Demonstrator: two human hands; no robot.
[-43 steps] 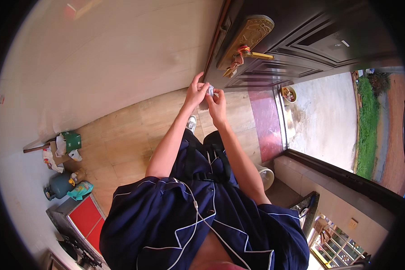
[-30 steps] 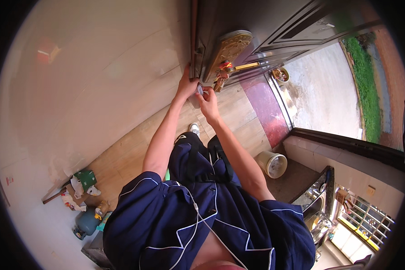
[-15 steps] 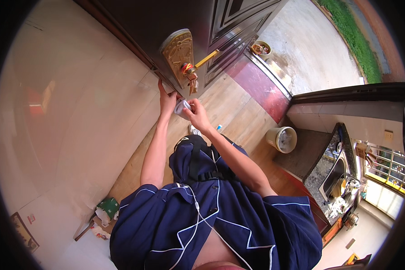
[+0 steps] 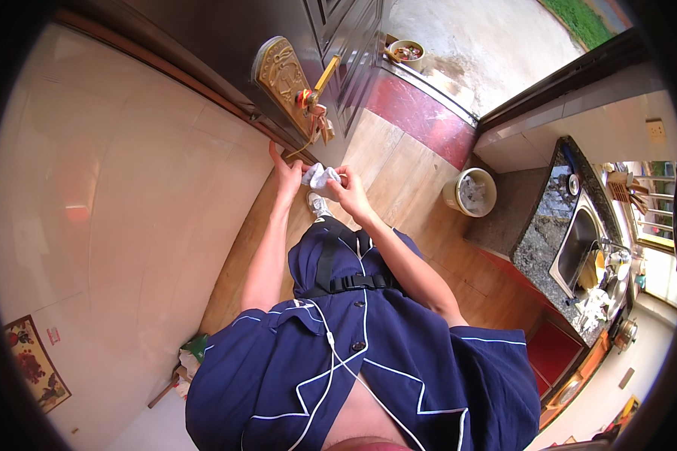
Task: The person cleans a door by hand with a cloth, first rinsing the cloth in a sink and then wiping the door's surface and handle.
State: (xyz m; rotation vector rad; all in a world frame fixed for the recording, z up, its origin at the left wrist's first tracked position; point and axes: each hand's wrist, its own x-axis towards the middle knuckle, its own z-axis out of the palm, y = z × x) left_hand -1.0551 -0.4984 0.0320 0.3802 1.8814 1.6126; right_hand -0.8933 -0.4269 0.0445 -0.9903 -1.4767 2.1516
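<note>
White and crumpled, the cloth (image 4: 320, 177) sits between your two hands, just below the brass door handle plate (image 4: 282, 75). Your right hand (image 4: 347, 192) is pinched shut on one side of the cloth; your left hand (image 4: 287, 174) touches its other side with fingers stretched upward, so whether it grips is unclear. A lever handle (image 4: 325, 74) sticks out from the plate on the dark door (image 4: 203, 37). Beyond, a pale bin (image 4: 470, 192) stands beside the stone counter (image 4: 541, 225) with its sink (image 4: 579, 240).
</note>
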